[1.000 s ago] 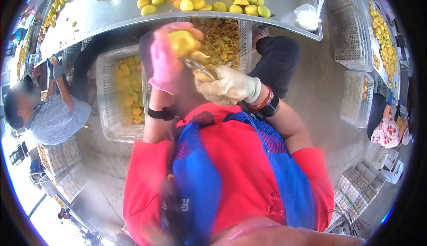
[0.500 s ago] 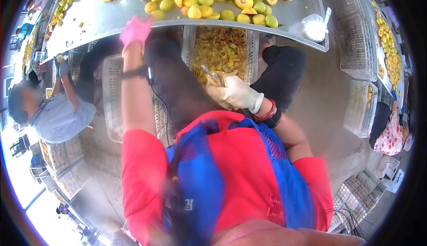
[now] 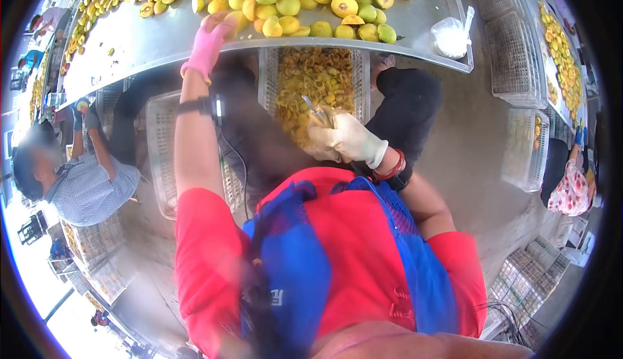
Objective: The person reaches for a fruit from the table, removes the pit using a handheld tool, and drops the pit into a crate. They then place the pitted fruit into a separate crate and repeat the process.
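My left hand (image 3: 213, 39), in a pink glove, reaches over the near edge of the metal table (image 3: 149, 37). Its fingers stretch toward the heap of yellow-green, peach-like fruit (image 3: 287, 4), some whole-looking and some cut in half. The fingertips are at a yellow piece (image 3: 237, 20) on the heap's left front; blur hides the exact contact. My right hand (image 3: 347, 137), in a whitish glove, is closed around a slim metal hand tool (image 3: 310, 104) whose tip points up and left. It hangs above my lap, in front of a crate (image 3: 266, 86) filled with cut fruit pieces (image 3: 315, 80).
A clear plastic bag (image 3: 449, 38) lies at the table's right corner. An empty-looking white crate (image 3: 156, 145) stands left of my legs. Stacked crates (image 3: 516, 54) are at the right. A co-worker (image 3: 94, 184) sits at the left, another person (image 3: 571, 187) at the far right.
My left hand has moved from the table edge, up and right, to the fruit heap. The right hand keeps the tool, with little movement. The view has shifted slightly.
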### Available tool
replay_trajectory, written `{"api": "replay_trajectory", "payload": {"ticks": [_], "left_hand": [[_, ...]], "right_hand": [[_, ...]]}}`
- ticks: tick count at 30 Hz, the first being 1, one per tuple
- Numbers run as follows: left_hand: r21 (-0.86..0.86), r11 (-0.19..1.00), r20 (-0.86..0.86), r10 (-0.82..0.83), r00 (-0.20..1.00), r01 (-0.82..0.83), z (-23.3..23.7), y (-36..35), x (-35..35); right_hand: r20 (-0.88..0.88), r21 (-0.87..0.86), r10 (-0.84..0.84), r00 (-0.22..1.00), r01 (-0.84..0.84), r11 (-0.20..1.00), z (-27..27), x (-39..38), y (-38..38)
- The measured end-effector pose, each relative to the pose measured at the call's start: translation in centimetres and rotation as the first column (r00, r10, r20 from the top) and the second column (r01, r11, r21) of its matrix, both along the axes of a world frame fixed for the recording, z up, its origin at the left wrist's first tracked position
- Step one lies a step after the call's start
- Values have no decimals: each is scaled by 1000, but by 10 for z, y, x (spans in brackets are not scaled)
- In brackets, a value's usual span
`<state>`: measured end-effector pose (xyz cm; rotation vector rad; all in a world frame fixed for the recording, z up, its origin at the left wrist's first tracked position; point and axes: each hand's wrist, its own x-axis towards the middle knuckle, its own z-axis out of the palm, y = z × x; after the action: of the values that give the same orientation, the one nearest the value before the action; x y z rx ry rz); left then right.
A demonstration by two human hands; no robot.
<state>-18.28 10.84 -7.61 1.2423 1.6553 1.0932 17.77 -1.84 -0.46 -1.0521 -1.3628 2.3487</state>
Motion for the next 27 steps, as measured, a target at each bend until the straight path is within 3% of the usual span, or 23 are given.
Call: {"api": "replay_trajectory", "payload": {"ticks": [1, 2, 3, 5, 6, 10, 11, 17, 20, 27], "left_hand": [[37, 997, 272, -69, 960, 61, 10, -15, 14], [88, 990, 519, -140, 843, 110, 28, -31, 38], [151, 978, 724, -208, 658, 144, 43, -46, 58], [193, 950, 770, -303, 562, 247, 59, -66, 80], [215, 931, 790, -344, 508, 297, 63, -75, 91], [139, 974, 771, -219, 598, 177, 72, -100, 136], [133, 979, 743, -201, 638, 154, 73, -105, 144], [196, 981, 650, -134, 748, 5, 86, -126, 182], [207, 976, 709, -98, 698, -73, 83, -128, 197], [282, 940, 566, 0, 824, -194, 80, -131, 213]], "right_hand": [[-18, 69, -36, 999, 37, 997, -4, -3, 0], [-38, 137, -71, 997, 75, 988, -6, -5, -1], [23, 57, -117, 993, 116, 992, 12, -6, -1], [50, 444, -170, 984, 130, 886, 4, -11, -1], [58, 613, -199, 978, 123, 780, 0, -13, 0], [-38, 774, -273, 961, 202, 601, 7, -21, -2], [-98, 859, -244, 965, 206, 469, 2, -22, 0], [-68, 838, -352, 933, 245, 487, 6, -24, -7], [-141, 833, -355, 924, 304, 462, 1, -25, -10], [-117, 738, -266, 957, 263, 622, 6, -21, -9]]}}
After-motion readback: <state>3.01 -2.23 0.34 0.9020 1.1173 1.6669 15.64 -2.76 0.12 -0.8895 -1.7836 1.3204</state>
